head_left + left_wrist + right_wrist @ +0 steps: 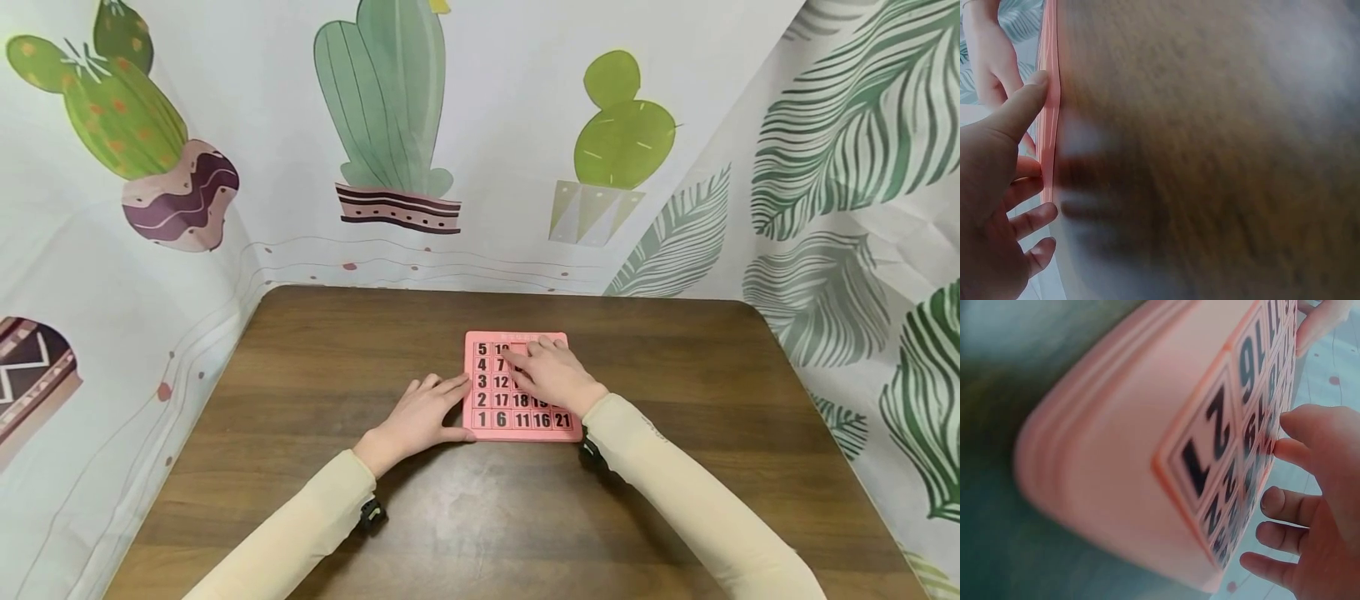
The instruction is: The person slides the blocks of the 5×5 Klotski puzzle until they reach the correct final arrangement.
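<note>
A pink number sliding puzzle [501,420] with black-numbered tiles lies flat on the table. My left hand [412,421] is at its left side, with fingertips at the left edge and the thumb [1025,103] against the edge near the front corner. Over the upper right part of the board is my right hand [558,375], its index fingertip at a tile in the top row, second column. A plain pink slot [518,347] shows just right of that tile. Several tiles in the right columns are hidden under this hand. Its other fingers [1282,537] are loosely bent above the board.
The brown wooden table [337,333] has rounded far corners. Behind it hangs a white cloth [510,125] printed with cacti and leaves. Dark wrist cameras are strapped at both sleeves, the left camera [371,514] and the right camera [592,452].
</note>
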`<state>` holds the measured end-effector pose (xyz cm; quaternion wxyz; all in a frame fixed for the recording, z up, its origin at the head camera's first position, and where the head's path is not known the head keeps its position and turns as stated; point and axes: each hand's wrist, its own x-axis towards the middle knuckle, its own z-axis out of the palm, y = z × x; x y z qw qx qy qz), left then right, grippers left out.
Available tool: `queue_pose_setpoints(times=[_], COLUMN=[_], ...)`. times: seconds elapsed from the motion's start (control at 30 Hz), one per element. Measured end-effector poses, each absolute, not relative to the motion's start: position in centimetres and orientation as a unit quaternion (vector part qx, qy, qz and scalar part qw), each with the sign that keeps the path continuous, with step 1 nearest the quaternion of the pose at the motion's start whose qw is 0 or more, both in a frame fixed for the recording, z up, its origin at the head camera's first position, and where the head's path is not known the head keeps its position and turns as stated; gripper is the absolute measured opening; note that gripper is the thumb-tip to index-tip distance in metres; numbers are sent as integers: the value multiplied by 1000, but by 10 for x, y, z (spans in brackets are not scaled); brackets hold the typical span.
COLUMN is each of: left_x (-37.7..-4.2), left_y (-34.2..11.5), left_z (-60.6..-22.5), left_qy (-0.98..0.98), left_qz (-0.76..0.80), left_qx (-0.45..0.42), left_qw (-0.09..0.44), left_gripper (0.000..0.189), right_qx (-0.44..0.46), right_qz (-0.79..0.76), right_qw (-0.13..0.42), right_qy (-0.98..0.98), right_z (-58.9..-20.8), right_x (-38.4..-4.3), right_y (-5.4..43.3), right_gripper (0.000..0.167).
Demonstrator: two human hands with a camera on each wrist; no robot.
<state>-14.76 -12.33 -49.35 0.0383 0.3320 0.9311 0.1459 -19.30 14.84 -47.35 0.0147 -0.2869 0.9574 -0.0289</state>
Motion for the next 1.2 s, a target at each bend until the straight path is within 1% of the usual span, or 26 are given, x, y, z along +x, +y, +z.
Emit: queue_pose_setpoints(times=[0.3,0.5,0.57,0.8,0.93,1.03,1.2], left_x=[-148,-149,-149,-147,-145,-145,-147], left_y=[-124,-124,-123,-122,-121,-122,-123], left_z=[-490,-490,-490,-491,-491,-492,-493], left_qy=[933,932,932,930,929,929,930], left_qz=[147,144,143,143,149,150,146], left_qx=[327,329,331,335,336,336,335], left_qw=[44,44,44,41,42,42,39], left_gripper=[90,90,90,88,88,88,89], right_qx=[-285,-291,-291,-295,-291,-285,-281], right_qz=[-25,-37,-41,-25,-17,-19,-29], right_qw=[-6,-28,-24,20,34,33,10], right_qy=[958,956,955,955,956,958,959], right_z=[-473,-475,-474,-472,-472,-472,-474], right_x=[-193,-195,-195,-196,-196,-195,-194], right_y=[168,161,154,127,121,124,140], right_gripper=[44,39,40,46,47,47,45])
